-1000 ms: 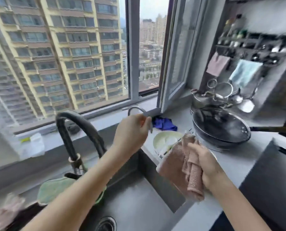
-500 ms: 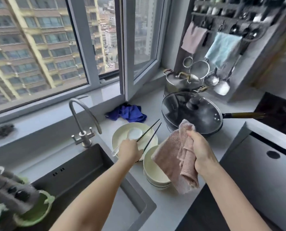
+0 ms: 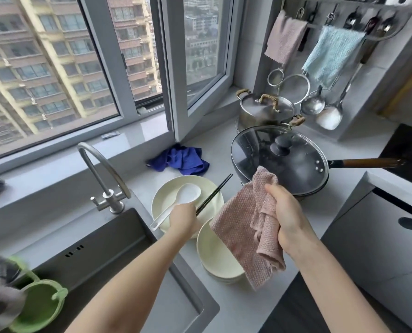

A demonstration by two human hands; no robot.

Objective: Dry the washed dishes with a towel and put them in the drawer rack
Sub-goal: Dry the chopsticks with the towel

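Note:
A cream plate lies on the grey counter right of the sink, with a white ceramic spoon resting in it. My left hand hovers over the plate's near rim and grips a pair of dark chopsticks that point up and right. In front of the plate sits a stack of cream bowls. My right hand holds a bunched pink towel above the bowls, covering their right side.
A steel sink with a curved faucet is at left, a green strainer in it. A lidded wok, a steel pot, a blue cloth and hanging utensils stand behind. A grey appliance is at right.
My left hand left the faucet, came down to the plate and closed on the chopsticks. The view swung right and down. My right hand kept hold of the pink towel.

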